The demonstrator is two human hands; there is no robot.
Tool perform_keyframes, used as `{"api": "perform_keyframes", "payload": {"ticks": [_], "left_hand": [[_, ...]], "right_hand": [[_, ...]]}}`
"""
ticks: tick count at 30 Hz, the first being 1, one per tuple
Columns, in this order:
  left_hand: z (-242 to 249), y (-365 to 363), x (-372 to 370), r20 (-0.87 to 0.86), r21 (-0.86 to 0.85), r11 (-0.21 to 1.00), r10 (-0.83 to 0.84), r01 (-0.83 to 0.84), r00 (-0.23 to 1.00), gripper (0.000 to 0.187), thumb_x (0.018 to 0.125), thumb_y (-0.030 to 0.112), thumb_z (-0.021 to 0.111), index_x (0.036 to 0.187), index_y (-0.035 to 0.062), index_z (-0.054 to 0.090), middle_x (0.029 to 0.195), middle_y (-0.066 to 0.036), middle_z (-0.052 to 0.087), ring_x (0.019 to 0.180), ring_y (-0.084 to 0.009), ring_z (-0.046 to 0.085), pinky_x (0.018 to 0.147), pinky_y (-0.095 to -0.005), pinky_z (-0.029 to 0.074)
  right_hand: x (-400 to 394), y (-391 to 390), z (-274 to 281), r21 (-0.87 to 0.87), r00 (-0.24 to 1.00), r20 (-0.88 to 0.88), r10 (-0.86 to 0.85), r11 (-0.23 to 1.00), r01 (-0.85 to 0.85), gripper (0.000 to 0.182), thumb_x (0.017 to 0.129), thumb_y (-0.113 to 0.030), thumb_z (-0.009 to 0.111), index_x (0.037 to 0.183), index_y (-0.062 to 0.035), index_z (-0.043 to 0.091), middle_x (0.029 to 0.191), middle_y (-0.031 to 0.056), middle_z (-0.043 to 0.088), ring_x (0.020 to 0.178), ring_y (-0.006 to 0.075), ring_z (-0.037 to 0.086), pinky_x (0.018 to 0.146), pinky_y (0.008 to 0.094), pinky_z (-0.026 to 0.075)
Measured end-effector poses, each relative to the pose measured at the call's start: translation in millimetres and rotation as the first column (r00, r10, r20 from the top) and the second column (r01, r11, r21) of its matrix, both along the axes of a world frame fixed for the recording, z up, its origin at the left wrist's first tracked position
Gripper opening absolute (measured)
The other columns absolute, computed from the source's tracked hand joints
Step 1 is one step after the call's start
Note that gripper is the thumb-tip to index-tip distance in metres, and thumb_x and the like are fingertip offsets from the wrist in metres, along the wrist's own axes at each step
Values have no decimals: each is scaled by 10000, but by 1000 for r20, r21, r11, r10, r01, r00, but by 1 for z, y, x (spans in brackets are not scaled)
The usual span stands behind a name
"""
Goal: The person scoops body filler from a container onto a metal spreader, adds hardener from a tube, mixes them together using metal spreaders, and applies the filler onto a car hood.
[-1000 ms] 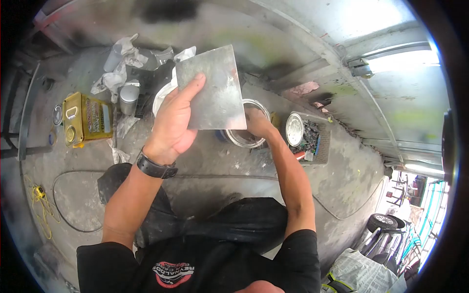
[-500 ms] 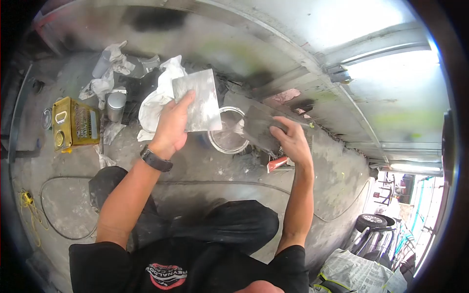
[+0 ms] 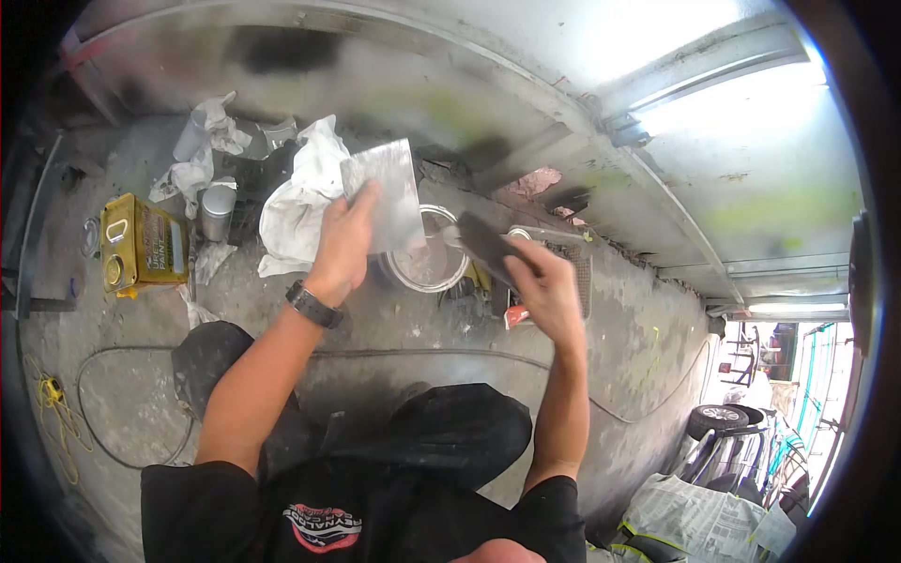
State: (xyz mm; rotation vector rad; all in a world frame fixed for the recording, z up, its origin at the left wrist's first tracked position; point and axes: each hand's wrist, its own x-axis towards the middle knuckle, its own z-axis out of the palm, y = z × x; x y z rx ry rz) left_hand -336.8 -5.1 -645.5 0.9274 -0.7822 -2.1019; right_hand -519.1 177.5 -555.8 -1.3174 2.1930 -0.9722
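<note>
A: Which writing can you read?
B: On the gold rectangular tin (image 3: 141,242), at the left of the frame, I read "PAINT", and above it a word which begins with "URE"; the rest is not clear. The black T-shirt (image 3: 216,511), at the bottom, shows "REYNALDO" and, below, "CAR"; the smaller letters I cannot read.
A: And the printed sheet (image 3: 694,516) in the lower right?
B: It has newspaper-like columns, but the print is too small.
A: How are the hands?
B: The left hand (image 3: 345,249) is closed on a flat metal plate (image 3: 392,202), near the centre, with the thumb over its face. The right hand (image 3: 552,296) pinches a dark flat spreader (image 3: 490,251), to the right of the plate.
A: What is hard to see?
B: The spreader is blurred. Its end is near the rim of the open round can (image 3: 394,270); if they touch, I cannot tell. The plate covers a part of this can. The right hand hides a part of the crate (image 3: 584,281) and of the red tube (image 3: 515,317). The white cloth (image 3: 298,206) lies partly behind the plate.
</note>
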Motion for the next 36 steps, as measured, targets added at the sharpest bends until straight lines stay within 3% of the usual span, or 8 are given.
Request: {"api": "perform_keyframes", "payload": {"ticks": [2, 5, 12, 15, 18, 21, 27, 36], "left_hand": [[15, -2, 3, -112, -19, 999, 38, -41, 993, 436, 1037, 296, 619, 1229, -95, 625, 1172, -106, 682, 1018, -152, 644, 909, -318, 517], [19, -7, 9, -135, -20, 998, 51, -54, 990, 445, 1040, 299, 615, 1251, -93, 617, 1185, -99, 678, 1053, -149, 633, 946, -317, 501], [25, -13, 14, -171, -8, 1000, -1, -1, 985, 403, 1043, 281, 614, 1306, -25, 605, 1270, -82, 674, 1121, -185, 671, 982, -361, 543], [22, -14, 12, -224, 16, 1000, -9, 13, 975, 399, 1041, 277, 621, 1311, -15, 602, 1271, -80, 674, 1126, -184, 670, 983, -368, 545], [28, -11, 11, -252, 35, 999, 7, 2, 968, 393, 1037, 272, 628, 1314, -6, 602, 1271, -77, 675, 1134, -186, 667, 986, -374, 544], [30, -14, 14, -253, 29, 1000, 12, -5, 967, 386, 1037, 266, 630, 1316, 0, 603, 1272, -74, 674, 1142, -185, 662, 992, -377, 541], [40, -10, 17, -218, 40, 998, 63, -55, 974, 389, 1037, 285, 624, 1218, -60, 650, 1168, -78, 687, 1062, -130, 624, 961, -315, 492], [17, -16, 10, -140, 22, 1000, 20, -17, 990, 418, 1030, 306, 633, 1192, -78, 655, 1117, -76, 691, 1012, -119, 617, 921, -306, 487]], "right_hand": [[-9, -6, -50, 52, 956, -219, 195, 981, -188, 261, 921, -35, 654, 1172, -7, 718, 1095, 181, 733, 927, 323, 705, 859, 363, 538], [-20, -6, -95, 179, 819, -407, 405, 914, -364, 301, 831, 24, 634, 1105, -35, 743, 1012, 149, 732, 951, 370, 655, 843, 438, 535], [-33, 0, -74, 271, 784, -439, 440, 896, -351, 297, 809, 5, 651, 1077, -65, 758, 1043, 124, 723, 986, 348, 648, 878, 457, 515], [-32, -3, -74, 222, 796, -415, 441, 897, -382, 288, 829, 2, 655, 1096, -53, 751, 1055, 143, 718, 985, 363, 653, 851, 462, 521], [-20, -6, -68, 76, 910, -310, 275, 961, -264, 266, 881, 10, 632, 1122, -29, 739, 1033, 170, 713, 940, 386, 663, 815, 451, 525], [-6, -10, -63, 36, 970, -218, 107, 994, -102, 240, 928, 4, 607, 1138, -5, 724, 986, 193, 702, 881, 383, 677, 795, 418, 524], [-26, -5, -100, 109, 978, -184, 100, 991, -81, 220, 944, -23, 613, 1137, 16, 711, 945, 201, 692, 847, 347, 684, 766, 399, 518], [-22, 0, -64, 80, 997, -81, -14, 997, 20, 261, 948, -4, 637, 1201, 11, 701, 909, 98, 681, 822, 165, 628, 784, 297, 501]]}}
